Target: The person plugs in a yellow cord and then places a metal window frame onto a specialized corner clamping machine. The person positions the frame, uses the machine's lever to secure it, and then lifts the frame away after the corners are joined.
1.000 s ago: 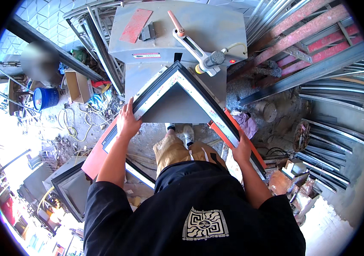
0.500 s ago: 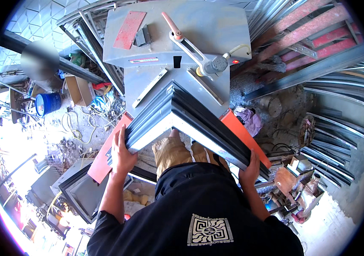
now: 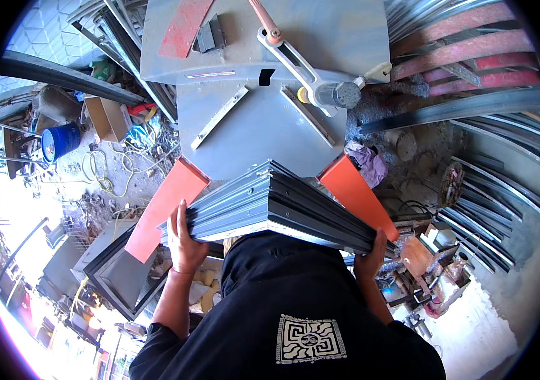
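I hold a grey metal frame corner (image 3: 270,202), two ribbed profiles joined in a V whose tip points away from me. It is lifted close to my chest and tilted so I see its ribbed outer faces. My left hand (image 3: 184,237) grips the left leg from below. My right hand (image 3: 371,253) grips the right leg near its end. Behind the frame stands a grey machine table (image 3: 251,126) with two angled guide bars, two orange side wings (image 3: 165,206) and a lever with a red handle (image 3: 295,60).
A finished dark frame (image 3: 115,272) lies on the ground at lower left. A blue bucket (image 3: 61,140), a cardboard box (image 3: 108,117) and yellow cables (image 3: 102,171) litter the left. Long metal profiles (image 3: 492,209) are stacked at right, red bars (image 3: 466,44) above.
The frame corner has come off the machine table toward my chest and tipped up on edge. Both hands stayed on its legs and drew nearer to my body.
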`<state>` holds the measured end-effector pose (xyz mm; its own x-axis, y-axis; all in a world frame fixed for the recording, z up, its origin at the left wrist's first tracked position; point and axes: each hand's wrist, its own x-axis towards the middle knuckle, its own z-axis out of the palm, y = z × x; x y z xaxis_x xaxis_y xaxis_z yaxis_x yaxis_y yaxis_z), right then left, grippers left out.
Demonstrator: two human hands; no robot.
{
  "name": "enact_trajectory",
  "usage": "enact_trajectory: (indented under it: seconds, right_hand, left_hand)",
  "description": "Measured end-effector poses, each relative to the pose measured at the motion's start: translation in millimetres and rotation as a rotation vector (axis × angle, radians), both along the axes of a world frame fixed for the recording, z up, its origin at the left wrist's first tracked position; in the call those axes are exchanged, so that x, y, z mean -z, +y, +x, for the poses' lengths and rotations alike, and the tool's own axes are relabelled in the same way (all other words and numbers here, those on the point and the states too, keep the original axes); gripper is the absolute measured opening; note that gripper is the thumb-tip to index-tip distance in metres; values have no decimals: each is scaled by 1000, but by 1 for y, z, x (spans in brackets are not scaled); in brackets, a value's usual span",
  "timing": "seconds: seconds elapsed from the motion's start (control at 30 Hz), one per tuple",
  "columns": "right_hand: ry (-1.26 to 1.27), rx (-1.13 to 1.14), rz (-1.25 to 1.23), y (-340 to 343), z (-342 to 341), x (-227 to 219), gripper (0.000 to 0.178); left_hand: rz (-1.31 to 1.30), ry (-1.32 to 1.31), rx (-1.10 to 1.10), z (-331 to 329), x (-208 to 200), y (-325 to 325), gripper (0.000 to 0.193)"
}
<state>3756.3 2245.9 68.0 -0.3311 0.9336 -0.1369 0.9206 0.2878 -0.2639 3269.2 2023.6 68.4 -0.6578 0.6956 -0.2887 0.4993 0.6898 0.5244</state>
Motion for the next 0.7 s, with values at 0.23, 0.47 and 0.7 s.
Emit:
enact_trajectory:
  seconds: [0.23, 0.47, 0.7]
  right_hand:
    - [-15, -20, 11, -6, 11, 1, 81]
    - [-39, 22, -27, -10, 14, -1, 82]
    - [-48, 17, -15, -11, 14, -1, 85]
  left_hand:
    - [71, 47, 35, 3, -5, -5, 107]
    - [71, 79, 62, 5, -8, -4, 106]
    - [100, 79, 64, 4, -7, -8, 106]
